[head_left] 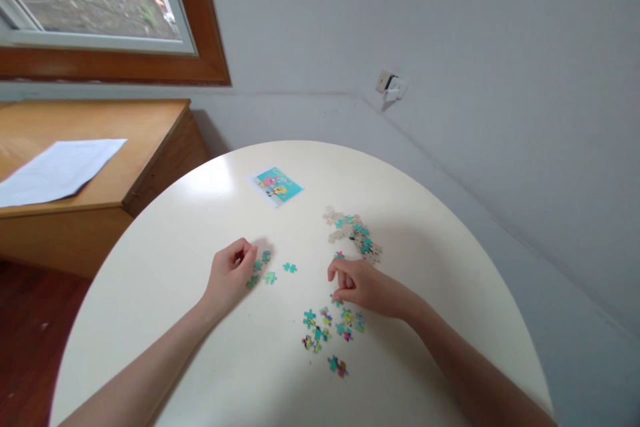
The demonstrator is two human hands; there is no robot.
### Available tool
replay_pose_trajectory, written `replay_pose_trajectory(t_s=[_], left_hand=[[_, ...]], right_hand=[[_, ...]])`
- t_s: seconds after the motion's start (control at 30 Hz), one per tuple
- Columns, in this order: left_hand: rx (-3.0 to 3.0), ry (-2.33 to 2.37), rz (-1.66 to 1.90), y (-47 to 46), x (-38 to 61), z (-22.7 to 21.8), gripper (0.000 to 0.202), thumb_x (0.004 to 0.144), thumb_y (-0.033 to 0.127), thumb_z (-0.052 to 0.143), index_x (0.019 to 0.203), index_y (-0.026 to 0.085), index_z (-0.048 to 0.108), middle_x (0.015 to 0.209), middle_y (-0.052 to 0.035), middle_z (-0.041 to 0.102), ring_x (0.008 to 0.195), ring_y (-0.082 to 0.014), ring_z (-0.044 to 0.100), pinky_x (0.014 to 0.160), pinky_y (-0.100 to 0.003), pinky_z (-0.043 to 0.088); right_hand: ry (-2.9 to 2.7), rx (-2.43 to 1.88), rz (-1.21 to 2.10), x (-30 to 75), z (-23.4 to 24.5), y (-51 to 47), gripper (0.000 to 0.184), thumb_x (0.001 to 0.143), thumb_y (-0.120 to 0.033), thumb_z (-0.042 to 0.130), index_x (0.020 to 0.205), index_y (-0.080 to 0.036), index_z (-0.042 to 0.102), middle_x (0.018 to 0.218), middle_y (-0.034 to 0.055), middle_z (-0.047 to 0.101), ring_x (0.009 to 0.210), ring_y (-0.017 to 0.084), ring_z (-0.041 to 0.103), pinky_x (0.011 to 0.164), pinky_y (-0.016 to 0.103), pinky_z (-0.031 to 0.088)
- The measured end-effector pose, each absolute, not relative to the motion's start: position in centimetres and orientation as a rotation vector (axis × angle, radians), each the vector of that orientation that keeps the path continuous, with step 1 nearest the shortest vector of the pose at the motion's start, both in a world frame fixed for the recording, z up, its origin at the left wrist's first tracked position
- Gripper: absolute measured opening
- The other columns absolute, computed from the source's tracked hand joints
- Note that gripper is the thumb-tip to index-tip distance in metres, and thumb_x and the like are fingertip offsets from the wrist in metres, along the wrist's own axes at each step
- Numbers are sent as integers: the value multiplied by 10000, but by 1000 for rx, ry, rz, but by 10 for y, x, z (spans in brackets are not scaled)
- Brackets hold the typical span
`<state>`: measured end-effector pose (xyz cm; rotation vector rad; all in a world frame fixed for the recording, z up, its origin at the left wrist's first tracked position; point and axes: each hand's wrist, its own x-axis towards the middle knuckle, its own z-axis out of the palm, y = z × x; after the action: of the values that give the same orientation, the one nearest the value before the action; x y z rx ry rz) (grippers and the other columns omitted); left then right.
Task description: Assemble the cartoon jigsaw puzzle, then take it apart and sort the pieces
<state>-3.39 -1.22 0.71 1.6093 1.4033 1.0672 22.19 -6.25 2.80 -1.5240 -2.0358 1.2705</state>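
Observation:
My left hand [233, 275] rests on the white round table [210, 360], its fingers curled into a loose fist with nothing visible in them. Right beside its fingertips lie several teal jigsaw pieces [271, 277], with a single teal piece [290, 267] a little farther right. My right hand [363, 285] is over the table, index finger bent and thumb apart from it; no piece shows between them. Below it is a loose cluster of colourful jigsaw pieces [319, 332]. Just beyond its knuckles a small piece [339, 255] shows, partly near the hand.
A pile of jigsaw pieces [353, 230], many grey side up, lies beyond my right hand. Toward the far edge is a cartoon picture card [278, 187]. A wooden cabinet [150, 140] with white paper [60, 170] stands at left. A plug [393, 89] sits on the wall.

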Motion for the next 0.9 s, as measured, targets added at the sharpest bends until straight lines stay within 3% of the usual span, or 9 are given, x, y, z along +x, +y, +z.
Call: replay_pose_trajectory(t_s=[0.13, 0.23, 0.33, 0.4, 0.57, 0.67, 0.9], left_hand=[[1611, 1418, 1073, -12, -35, 6, 301, 728, 380, 484, 522, 179, 394, 474, 57, 334, 487, -81, 317, 471, -208, 256], [1615, 1427, 1096, -11, -36, 6, 301, 726, 376, 485, 518, 178, 395, 474, 57, 331, 487, -80, 315, 469, -209, 252], [1628, 1410, 1111, -11, -35, 7, 306, 723, 379, 484, 512, 179, 390, 471, 59, 320, 486, -80, 311, 471, -210, 253], [1636, 1393, 1108, -12, -34, 8, 313, 725, 390, 481, 512, 180, 388, 470, 59, 317, 484, -80, 310, 469, -210, 253], [1664, 1372, 1095, -11, -34, 6, 317, 734, 395, 474, 517, 180, 388, 469, 61, 321, 482, -81, 307, 467, -212, 255], [1663, 1360, 1097, -10, -34, 4, 315, 741, 388, 475, 521, 182, 385, 467, 61, 324, 480, -81, 310, 467, -212, 261], [1671, 1373, 1089, -10, -33, 7, 319, 737, 393, 470, 514, 185, 379, 457, 61, 329, 466, -82, 317, 459, -210, 257]], right_hand=[[-2047, -1503, 1255, 222, 27, -62, 125, 687, -164, 610, 781, -187, 530, 559, -59, 500, 526, 86, 460, 524, 199, 344], [-1998, -1470, 1235, 226, 22, -59, 99, 711, -253, 611, 721, -182, 542, 540, -57, 476, 509, 82, 439, 500, 198, 326], [-1826, -1646, 797, 235, 15, -52, 165, 771, -342, 545, 720, -184, 551, 489, -67, 400, 462, 84, 379, 481, 216, 298], [-1742, -1780, 396, 243, 10, -48, 181, 807, -338, 494, 772, -181, 576, 498, -52, 424, 477, 101, 397, 519, 235, 325], [-1866, -1869, -230, 256, 0, -39, 224, 839, -304, 474, 928, -178, 638, 839, 77, 626, 808, 206, 535, 756, 321, 381], [-1922, -1935, -282, 258, -8, -35, 256, 824, -329, 519, 1001, -187, 640, 928, 83, 622, 880, 227, 531, 784, 343, 368], [-1926, -1935, -246, 259, -13, -32, 236, 819, -328, 533, 977, -200, 654, 926, 69, 613, 888, 212, 536, 777, 337, 364]])
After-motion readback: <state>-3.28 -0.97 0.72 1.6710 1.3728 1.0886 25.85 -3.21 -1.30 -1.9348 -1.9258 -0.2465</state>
